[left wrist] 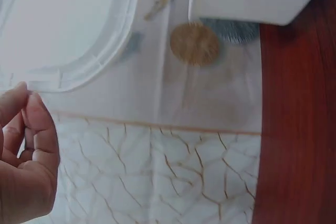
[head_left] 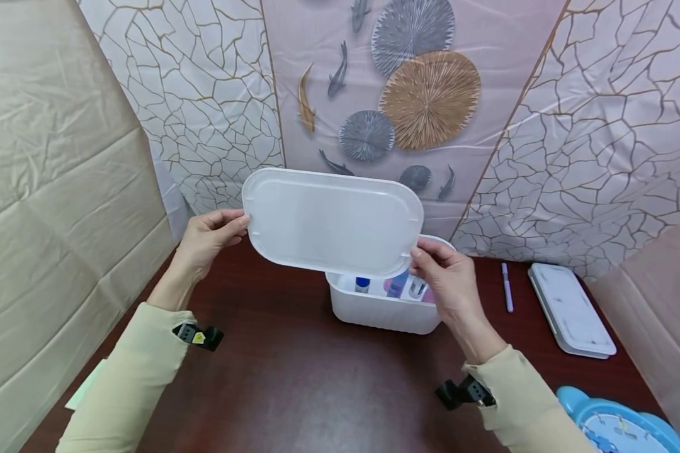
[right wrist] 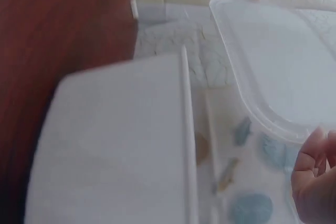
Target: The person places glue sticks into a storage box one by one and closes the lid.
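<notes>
A white oblong lid [head_left: 331,223] with rounded ends is held up in the air, tilted so its rimmed face shows. My left hand [head_left: 206,242] pinches its left end between thumb and fingers; the left wrist view shows that hand [left wrist: 29,153] at the lid's rim. At the lid's lower right corner my right hand [head_left: 447,280] pinches the edge. Behind and below stands a white box [head_left: 382,314] on the table, partly covered by the lid in the head view. Inside it show a blue-capped small bottle [head_left: 362,285] and a blue bottle-like item [head_left: 397,284].
Right of the box lie a purple pen [head_left: 507,287] and a white flat case [head_left: 572,308]. A blue clock [head_left: 617,425] sits at the near right corner of the dark red table [head_left: 294,377]. Patterned cloth [head_left: 204,94] hangs behind. Pale green paper [head_left: 85,385] lies at the left edge.
</notes>
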{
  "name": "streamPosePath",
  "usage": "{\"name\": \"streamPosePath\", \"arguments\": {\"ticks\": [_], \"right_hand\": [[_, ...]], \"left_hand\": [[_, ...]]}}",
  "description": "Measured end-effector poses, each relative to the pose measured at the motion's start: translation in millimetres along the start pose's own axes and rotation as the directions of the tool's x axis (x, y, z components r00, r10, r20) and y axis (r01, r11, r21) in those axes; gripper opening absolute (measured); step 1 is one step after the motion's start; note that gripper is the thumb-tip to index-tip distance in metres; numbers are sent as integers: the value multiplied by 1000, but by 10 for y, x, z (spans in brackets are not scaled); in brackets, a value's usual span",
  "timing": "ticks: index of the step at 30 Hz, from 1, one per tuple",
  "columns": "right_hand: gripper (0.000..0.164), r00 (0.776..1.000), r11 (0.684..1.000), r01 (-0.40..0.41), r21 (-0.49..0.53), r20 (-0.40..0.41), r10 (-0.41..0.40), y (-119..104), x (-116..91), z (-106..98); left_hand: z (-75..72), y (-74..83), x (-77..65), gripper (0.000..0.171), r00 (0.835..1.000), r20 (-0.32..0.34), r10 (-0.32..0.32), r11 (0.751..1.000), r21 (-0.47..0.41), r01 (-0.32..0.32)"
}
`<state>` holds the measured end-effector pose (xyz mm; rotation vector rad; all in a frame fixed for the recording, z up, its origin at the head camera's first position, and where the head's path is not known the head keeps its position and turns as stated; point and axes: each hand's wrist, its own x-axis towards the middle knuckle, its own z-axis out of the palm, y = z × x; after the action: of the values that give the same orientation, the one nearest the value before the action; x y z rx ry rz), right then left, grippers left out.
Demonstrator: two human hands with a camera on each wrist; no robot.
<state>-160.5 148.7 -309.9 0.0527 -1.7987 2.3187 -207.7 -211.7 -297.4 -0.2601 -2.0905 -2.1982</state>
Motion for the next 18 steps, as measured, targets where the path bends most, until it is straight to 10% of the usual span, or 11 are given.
{"name": "streamPosePath", "arguments": {"ticks": [10,18], "right_hand": [[20,981,980,182,-78,-56,-187,-133,84,-355],[50,996,971,87,-224,19,-85,-95,180,-696]], "left_hand": [[371,-35,84,17,992,126,25,994,-105,-12],[678,-239,159,43,978,161,-134,990,-21,139]]}}
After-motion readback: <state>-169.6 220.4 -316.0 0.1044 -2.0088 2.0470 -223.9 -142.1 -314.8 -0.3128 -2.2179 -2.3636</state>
